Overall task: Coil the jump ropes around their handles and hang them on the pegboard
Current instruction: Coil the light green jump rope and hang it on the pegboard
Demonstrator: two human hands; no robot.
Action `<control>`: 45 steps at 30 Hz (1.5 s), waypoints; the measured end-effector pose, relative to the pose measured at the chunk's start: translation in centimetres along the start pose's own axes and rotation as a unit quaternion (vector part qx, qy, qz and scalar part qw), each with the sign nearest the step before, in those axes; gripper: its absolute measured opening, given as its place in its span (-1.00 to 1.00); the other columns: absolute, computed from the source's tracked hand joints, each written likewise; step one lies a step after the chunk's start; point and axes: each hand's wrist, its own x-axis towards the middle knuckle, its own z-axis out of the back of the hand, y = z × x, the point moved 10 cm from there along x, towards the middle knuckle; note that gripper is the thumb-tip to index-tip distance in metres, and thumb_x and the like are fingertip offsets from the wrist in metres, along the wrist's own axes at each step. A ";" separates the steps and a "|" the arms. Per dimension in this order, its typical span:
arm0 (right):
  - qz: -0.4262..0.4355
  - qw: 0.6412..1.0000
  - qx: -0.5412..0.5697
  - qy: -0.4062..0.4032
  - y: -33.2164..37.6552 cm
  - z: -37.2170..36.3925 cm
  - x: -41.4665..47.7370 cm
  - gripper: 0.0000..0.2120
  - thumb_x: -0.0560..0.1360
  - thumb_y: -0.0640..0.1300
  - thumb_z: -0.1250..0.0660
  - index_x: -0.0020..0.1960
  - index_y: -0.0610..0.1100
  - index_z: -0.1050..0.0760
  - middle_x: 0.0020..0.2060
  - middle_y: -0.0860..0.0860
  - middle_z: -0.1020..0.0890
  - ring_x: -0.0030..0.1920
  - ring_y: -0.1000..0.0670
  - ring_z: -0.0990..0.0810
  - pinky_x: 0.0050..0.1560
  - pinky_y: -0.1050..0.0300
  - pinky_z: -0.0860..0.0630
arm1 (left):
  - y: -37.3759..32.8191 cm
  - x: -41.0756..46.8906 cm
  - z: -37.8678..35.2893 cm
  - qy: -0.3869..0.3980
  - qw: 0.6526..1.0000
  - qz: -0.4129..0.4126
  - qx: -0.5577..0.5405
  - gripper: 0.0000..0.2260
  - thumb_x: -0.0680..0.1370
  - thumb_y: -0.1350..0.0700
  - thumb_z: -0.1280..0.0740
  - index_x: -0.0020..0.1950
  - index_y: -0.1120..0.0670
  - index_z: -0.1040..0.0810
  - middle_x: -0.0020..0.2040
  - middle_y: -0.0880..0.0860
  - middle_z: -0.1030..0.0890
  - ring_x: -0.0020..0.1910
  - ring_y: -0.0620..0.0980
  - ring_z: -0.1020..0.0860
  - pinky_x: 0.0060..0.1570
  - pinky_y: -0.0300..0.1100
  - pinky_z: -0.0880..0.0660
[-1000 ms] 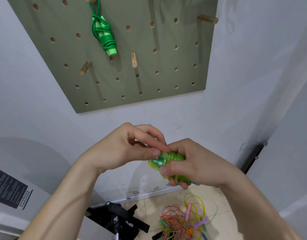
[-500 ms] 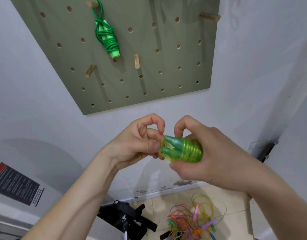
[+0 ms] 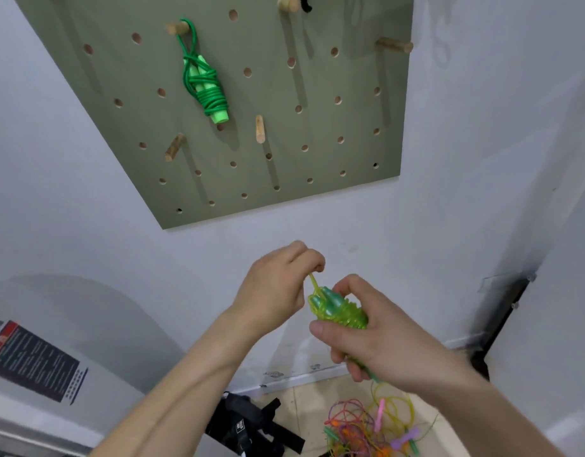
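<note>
1. While the right hand (image 3: 383, 331) grips the yellow-green jump rope (image 3: 342, 311) round its coils, handles together, the left hand (image 3: 274, 291) pinches a short cord loop (image 3: 314, 281) drawn up from the handle tops; bundle held near, centre-right, below the pegboard (image 3: 317, 143).
2. Head view, far: one green jump rope (image 3: 205, 89) already hangs coiled from the upper-left peg (image 3: 177, 28); lower-centre peg (image 3: 259, 128) and far-right peg (image 3: 394, 45) bare.
3. Head view, near, floor at right: tangled pile of ropes (image 3: 367, 427); black straps (image 3: 251, 427) to its left.
4. Step judged: wrap nearly finished, hanging loop being formed; next move calls for tight coils, lifting the bundle, slipping the loop over a bare peg.
</note>
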 end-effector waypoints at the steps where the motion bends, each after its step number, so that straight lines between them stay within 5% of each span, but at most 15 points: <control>1: 0.002 1.000 0.005 -0.016 -0.5 0.0 0.1 -0.73 0.45 0.09 -0.43 0.00 0.10 -0.36 -0.41 0.01 -0.60 -0.48 0.00 -0.48 -0.36 0.13 -0.45 | 0.5 -0.1 -0.1 0.006 0.996 0.048 -0.075 -0.67 0.38 0.38 -0.25 -0.04 -0.03 -0.48 -0.21 -0.02 -0.56 -0.31 -0.12 -0.49 -0.30 -0.15 -0.49; 4: 0.016 0.998 -0.030 -0.058 -1.8 0.6 0.4 -0.73 0.44 0.12 -0.42 0.05 0.20 -0.39 -0.30 0.01 -0.61 -0.47 0.05 -0.51 -0.32 0.12 -0.52 | 2.8 -0.9 -0.8 0.033 0.912 0.220 -0.346 -0.75 0.51 0.41 -0.26 -0.13 0.10 -0.62 -0.30 0.03 -0.62 -0.34 -0.14 -0.59 -0.26 -0.28 -0.49; 6: 0.019 0.997 -0.056 -0.056 -2.5 0.8 0.6 -0.55 0.45 0.11 -0.42 0.23 0.29 -0.28 -0.14 -0.01 -0.58 -0.41 0.05 -0.57 -0.30 0.18 -0.57 | 3.2 -1.4 -0.5 0.050 0.866 0.255 -0.428 -0.78 0.47 0.42 -0.35 -0.18 0.11 -0.66 -0.31 0.01 -0.63 -0.30 -0.12 -0.58 -0.23 -0.33 -0.48; 10: 0.023 0.985 -0.165 0.039 -2.4 -0.3 1.2 -0.30 0.45 0.21 -0.38 0.37 0.48 0.03 0.20 0.14 -0.44 0.13 0.19 -0.52 0.17 0.18 -0.48 | 3.1 -2.4 0.8 0.083 0.851 0.242 -0.459 -0.83 0.43 0.35 -0.43 -0.19 0.09 -0.68 -0.26 0.01 -0.67 -0.24 -0.13 -0.57 -0.18 -0.32 -0.50; 12: 0.035 0.975 -0.211 0.067 -1.4 -1.1 1.6 -0.37 0.45 0.22 -0.39 0.39 0.41 -0.13 0.27 0.22 -0.44 0.26 0.27 -0.41 0.33 0.17 -0.36 | 3.3 -2.7 1.8 0.086 0.847 0.232 -0.470 -0.87 0.44 0.33 -0.44 -0.18 0.11 -0.67 -0.26 0.05 -0.67 -0.24 -0.10 -0.61 -0.19 -0.31 -0.51; 16: 0.079 0.996 -0.006 0.035 2.4 -4.2 3.2 -0.73 0.45 0.03 -0.39 0.11 -0.03 -0.61 0.04 -0.02 -0.66 0.05 0.09 -0.60 0.13 0.18 -0.52 | 4.1 -3.7 4.9 0.043 0.848 0.207 -0.486 -0.91 0.41 0.33 -0.47 -0.20 0.16 -0.63 -0.37 0.05 -0.62 -0.34 -0.02 -0.57 -0.27 -0.24 -0.51; 21: 0.097 0.985 0.143 -0.020 5.7 -10.5 5.4 -0.79 0.45 -0.08 -0.25 -0.20 -0.19 -0.57 -0.30 -0.20 -0.63 -0.15 -0.19 -0.68 -0.08 0.07 -0.55 | 7.9 -6.2 8.2 -0.003 0.834 0.247 -0.494 -0.86 0.47 0.39 -0.31 -0.18 0.20 -0.60 -0.50 0.10 -0.53 -0.52 0.06 -0.46 -0.42 -0.29 -0.41; 25: 0.113 0.980 0.104 -0.123 7.3 -13.0 6.8 -0.73 0.53 -0.20 -0.23 -0.34 -0.10 -0.48 -0.39 -0.14 -0.48 -0.34 -0.15 -0.65 -0.26 0.01 -0.50 | 11.0 -8.4 9.9 -0.018 0.843 0.288 -0.454 -0.81 0.43 0.37 -0.24 -0.18 0.13 -0.59 -0.55 -0.02 -0.44 -0.52 -0.09 -0.39 -0.43 -0.35 -0.37; 30: 0.134 0.979 0.020 -0.154 10.1 -14.9 7.3 -0.78 0.55 -0.21 -0.27 -0.24 -0.11 -0.59 -0.41 -0.09 -0.56 -0.39 -0.07 -0.62 -0.42 0.10 -0.48 | 14.7 -10.3 11.5 -0.040 0.809 0.324 -0.489 -0.84 0.43 0.37 -0.23 -0.17 0.15 -0.55 -0.55 -0.02 -0.45 -0.56 -0.12 -0.37 -0.51 -0.37 -0.30; 35: 0.141 0.975 0.101 -0.141 12.7 -14.7 8.4 -0.77 0.60 -0.22 -0.23 -0.19 -0.28 -0.53 -0.40 -0.16 -0.59 -0.40 -0.09 -0.54 -0.41 0.19 -0.46 | 16.1 -10.2 11.9 0.016 0.736 0.287 -0.613 -0.93 0.33 0.18 -0.43 -0.27 0.11 -0.56 -0.37 0.07 -0.55 -0.43 -0.07 -0.44 -0.42 -0.31 -0.32; 39: 0.143 0.975 0.120 -0.120 13.9 -14.8 10.4 -0.75 0.61 -0.18 -0.21 -0.18 -0.27 -0.50 -0.38 -0.18 -0.59 -0.37 -0.10 -0.55 -0.35 0.13 -0.48 | 17.2 -9.5 12.2 -0.020 0.694 0.262 -0.671 -0.94 0.36 0.12 -0.42 -0.28 0.10 -0.61 -0.29 0.06 -0.60 -0.30 -0.07 -0.53 -0.37 -0.32 -0.36; 42: 0.141 0.979 0.125 -0.083 14.8 -15.1 12.4 -0.76 0.60 -0.18 -0.21 -0.20 -0.21 -0.51 -0.37 -0.20 -0.60 -0.35 -0.12 -0.57 -0.35 0.13 -0.49 | 18.7 -8.2 13.1 -0.072 0.703 0.252 -0.661 -0.92 0.41 0.14 -0.46 -0.26 0.11 -0.62 -0.37 0.04 -0.51 -0.36 -0.06 -0.43 -0.36 -0.28 -0.31; 45: 0.148 0.979 0.130 -0.045 15.5 -14.9 14.9 -0.80 0.60 -0.17 -0.24 -0.13 -0.26 -0.52 -0.28 -0.22 -0.64 -0.25 -0.13 -0.63 -0.26 0.03 -0.57 | 20.7 -6.1 14.6 -0.134 0.759 0.263 -0.581 -0.89 0.46 0.14 -0.41 -0.19 0.18 -0.63 -0.44 0.01 -0.47 -0.43 -0.08 -0.34 -0.38 -0.26 -0.30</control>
